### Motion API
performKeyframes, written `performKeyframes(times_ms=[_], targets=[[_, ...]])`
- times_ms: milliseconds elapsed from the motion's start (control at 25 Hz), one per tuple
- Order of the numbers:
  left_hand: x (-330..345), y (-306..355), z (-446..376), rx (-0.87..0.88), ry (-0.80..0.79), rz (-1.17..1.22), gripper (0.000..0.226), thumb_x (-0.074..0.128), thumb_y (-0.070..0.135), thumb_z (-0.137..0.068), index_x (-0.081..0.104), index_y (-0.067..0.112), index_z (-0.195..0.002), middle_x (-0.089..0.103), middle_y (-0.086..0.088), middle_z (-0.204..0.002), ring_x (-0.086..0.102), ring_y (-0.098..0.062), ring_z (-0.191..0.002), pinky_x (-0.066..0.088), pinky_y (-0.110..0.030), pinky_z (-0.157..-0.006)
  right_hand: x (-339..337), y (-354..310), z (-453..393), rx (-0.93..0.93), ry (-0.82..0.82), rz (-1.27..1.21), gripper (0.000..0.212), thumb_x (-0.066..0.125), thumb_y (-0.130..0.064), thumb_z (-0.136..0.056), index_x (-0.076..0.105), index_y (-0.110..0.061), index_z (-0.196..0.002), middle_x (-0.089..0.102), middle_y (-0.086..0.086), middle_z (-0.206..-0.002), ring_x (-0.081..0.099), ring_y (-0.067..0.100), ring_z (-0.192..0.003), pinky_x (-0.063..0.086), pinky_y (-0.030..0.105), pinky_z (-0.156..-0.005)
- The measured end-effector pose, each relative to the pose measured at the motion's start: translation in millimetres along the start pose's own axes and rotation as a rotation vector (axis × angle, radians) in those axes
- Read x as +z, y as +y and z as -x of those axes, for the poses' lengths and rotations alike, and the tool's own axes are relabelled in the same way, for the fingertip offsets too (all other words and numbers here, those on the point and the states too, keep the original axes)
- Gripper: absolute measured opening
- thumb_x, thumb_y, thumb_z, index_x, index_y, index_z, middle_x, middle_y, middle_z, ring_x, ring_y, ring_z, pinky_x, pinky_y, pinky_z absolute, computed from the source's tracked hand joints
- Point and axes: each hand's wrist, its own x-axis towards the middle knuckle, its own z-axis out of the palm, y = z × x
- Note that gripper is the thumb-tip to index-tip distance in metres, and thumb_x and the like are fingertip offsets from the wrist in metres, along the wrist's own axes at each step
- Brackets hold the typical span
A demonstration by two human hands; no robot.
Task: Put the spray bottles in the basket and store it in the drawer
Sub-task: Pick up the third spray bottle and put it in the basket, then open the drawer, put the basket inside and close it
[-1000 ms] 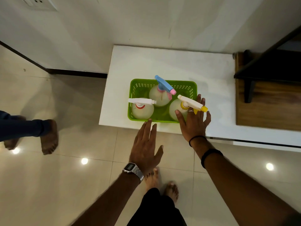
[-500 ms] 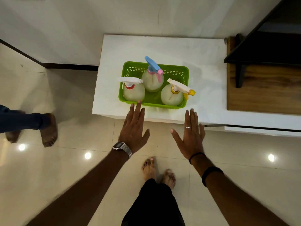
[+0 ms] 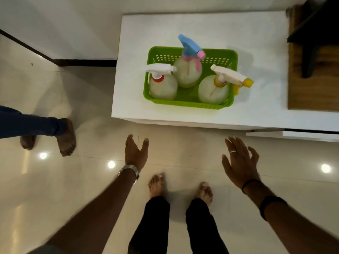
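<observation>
A green plastic basket (image 3: 190, 104) stands on the white cabinet top (image 3: 201, 28). Three spray bottles stand upright in it: one with a white trigger and red collar (image 3: 162, 85) at the left, one with a blue and pink trigger (image 3: 189, 68) at the back middle, one with a white and yellow trigger (image 3: 213, 89) at the right. My left hand (image 3: 135, 153) and my right hand (image 3: 240, 162) hover over the floor in front of the cabinet, both empty with fingers spread, apart from the basket.
A slightly protruding drawer front (image 3: 293, 134) shows under the cabinet top at the right. A wooden surface (image 3: 297, 85) with a black stand (image 3: 311, 50) lies at the far right. Another person's bare feet (image 3: 64, 138) stand on the tiled floor at the left. My own feet (image 3: 157, 184) are below.
Both hands have drawn back from the basket and cabinet edge towards me, and moved apart. My right hand let go of the yellow-trigger bottle a second ago. The basket stays put.
</observation>
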Motion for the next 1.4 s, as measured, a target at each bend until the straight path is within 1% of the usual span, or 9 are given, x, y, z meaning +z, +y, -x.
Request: performKeyframes(times_ms=[120, 280, 520, 640, 840, 920, 1040, 1160, 1400], targets=[[-17.9, 4.0, -48.6, 0.015, 0.130, 0.265, 0.086, 0.061, 0.044, -0.098, 0.011, 0.018, -0.162, 0.014, -0.003, -0.172, 0.017, -0.022, -0.158, 0.022, -0.039, -0.127, 13.9, -9.2, -0.7, -0.096, 0.089, 0.037, 0.059, 0.047, -0.028, -0.091, 0.048, -0.009, -0.147, 0.046, 0.009, -0.154, 0.035, 0.025, -0.147, 0.022, 0.054, -0.114], [-36.3, -6.1, -83.5, 0.190, 0.190, 0.335, 0.067, 0.071, 0.043, -0.091, 0.042, 0.030, -0.149, 0.047, 0.009, -0.154, 0.042, -0.013, -0.144, 0.044, -0.050, -0.112, 28.8, -41.3, -1.1, -0.009, 0.036, 0.007, 0.058, 0.057, -0.020, -0.094, 0.044, -0.009, -0.150, 0.041, 0.009, -0.157, 0.030, 0.025, -0.150, 0.019, 0.054, -0.116], [-40.5, 4.0, -92.1, 0.195, 0.200, 0.435, 0.072, 0.076, 0.059, -0.080, 0.048, 0.030, -0.141, 0.053, 0.018, -0.132, 0.057, -0.010, -0.112, 0.055, -0.034, -0.089, 13.4, -80.8, -10.1, -0.042, 0.153, -0.035, 0.065, 0.050, -0.025, -0.089, 0.041, -0.009, -0.151, 0.039, 0.009, -0.158, 0.030, 0.024, -0.149, 0.021, 0.052, -0.115], [-39.4, 7.4, -79.7, 0.135, 0.214, 0.419, 0.079, 0.074, 0.068, -0.076, 0.046, 0.034, -0.142, 0.050, 0.021, -0.134, 0.057, -0.014, -0.106, 0.052, -0.030, -0.078, -1.9, -90.2, -13.7, -0.035, 0.174, -0.045, 0.067, 0.054, -0.022, -0.090, 0.036, -0.009, -0.154, 0.034, 0.008, -0.161, 0.026, 0.024, -0.152, 0.021, 0.052, -0.115], [-61.4, -10.9, -65.8, 0.127, 0.077, 0.283, 0.084, 0.071, 0.071, -0.077, 0.039, 0.038, -0.148, 0.046, 0.016, -0.143, 0.054, -0.017, -0.126, 0.055, -0.041, -0.096, -6.6, -101.9, -11.7, -0.036, 0.160, -0.027, 0.073, 0.063, -0.017, -0.089, 0.033, -0.009, -0.156, 0.029, 0.008, -0.164, 0.022, 0.023, -0.153, 0.021, 0.051, -0.116], [-61.3, -26.8, -48.6, 0.166, 0.041, 0.109, 0.093, 0.064, 0.071, -0.081, 0.026, 0.032, -0.156, 0.036, 0.004, -0.159, 0.041, -0.025, -0.144, 0.042, -0.054, -0.114, -3.9, -104.8, -9.1, -0.052, 0.142, -0.013, 0.077, 0.063, -0.017, -0.088, 0.030, -0.008, -0.157, 0.025, 0.010, -0.166, 0.020, 0.025, -0.154, 0.022, 0.052, -0.117], [-35.4, -48.4, -10.3, 0.639, 0.027, -0.416, 0.098, 0.049, 0.062, -0.092, 0.002, 0.013, -0.163, -0.002, -0.008, -0.173, 0.001, -0.031, -0.160, 0.014, -0.055, -0.125, 3.5, -102.7, -7.8, -0.045, 0.125, 0.041, 0.085, 0.062, -0.025, -0.089, 0.019, -0.007, -0.160, 0.013, 0.013, -0.168, 0.012, 0.028, -0.155, 0.019, 0.054, -0.121], [4.2, -43.4, 4.0, 1.036, -0.096, -0.698, 0.089, 0.039, 0.059, -0.099, 0.003, 0.008, -0.163, -0.005, -0.011, -0.173, -0.004, -0.030, -0.160, 0.016, -0.053, -0.128, 13.1, -101.8, -16.7, -0.013, 0.093, 0.087, 0.091, 0.052, -0.044, -0.094, 0.002, -0.007, -0.161, -0.005, 0.012, -0.170, -0.003, 0.028, -0.156, 0.008, 0.056, -0.123], [39.1, -26.5, 12.1, 0.803, -0.161, -0.842, 0.097, 0.032, 0.069, -0.096, -0.001, 0.007, -0.163, -0.008, -0.011, -0.172, -0.009, -0.032, -0.159, 0.000, -0.047, -0.130, 46.3, -108.1, -4.9, 0.072, -0.025, 0.131, 0.093, 0.031, -0.065, -0.096, -0.012, -0.012, -0.160, -0.019, 0.014, -0.167, -0.016, 0.030, -0.154, -0.001, 0.056, -0.124]])
